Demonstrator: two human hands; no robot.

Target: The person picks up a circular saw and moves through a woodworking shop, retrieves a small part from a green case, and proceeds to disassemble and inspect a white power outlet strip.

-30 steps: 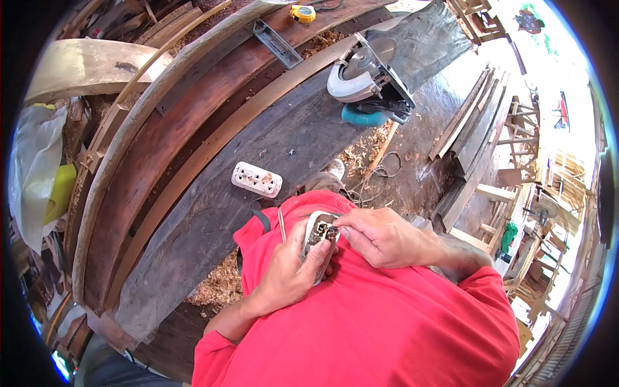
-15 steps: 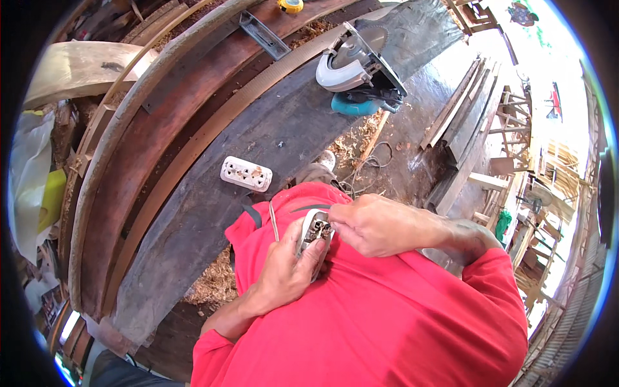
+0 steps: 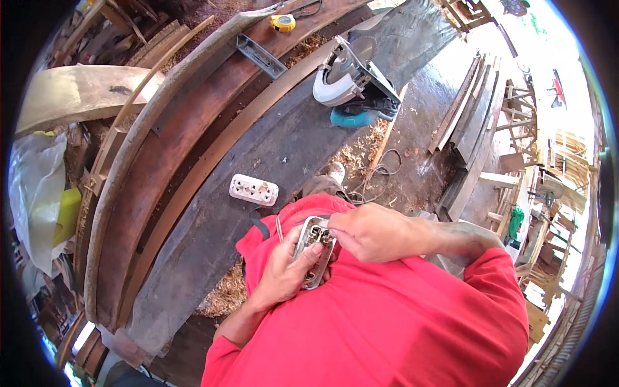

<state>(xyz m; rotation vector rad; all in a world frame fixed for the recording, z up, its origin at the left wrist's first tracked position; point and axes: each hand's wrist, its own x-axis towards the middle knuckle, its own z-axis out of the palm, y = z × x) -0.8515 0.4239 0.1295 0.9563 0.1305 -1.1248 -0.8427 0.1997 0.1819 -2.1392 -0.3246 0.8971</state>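
Close against the chest of a person in a red shirt [image 3: 387, 335], two bare hands work together on a small grey socket part [image 3: 314, 258]. Their left hand [image 3: 284, 274] cups the part from below, fingers curled around it and thumb laid across its face. Their right hand [image 3: 371, 231] comes in from the other side, fingertips pinched together at the top end of the part, where small metal contacts show. A thin wire [image 3: 279, 227] stands up just beside the left hand.

Beyond the hands lies a long dark wooden plank [image 3: 271, 148], and on it, near the person, rests a white double socket cover [image 3: 253, 189]. Farther along the plank sits a circular saw [image 3: 353, 80] with a teal body. A yellow tape measure [image 3: 282, 23] lies well apart on a reddish board. Sawdust [image 3: 225, 293] is heaped beneath the plank.
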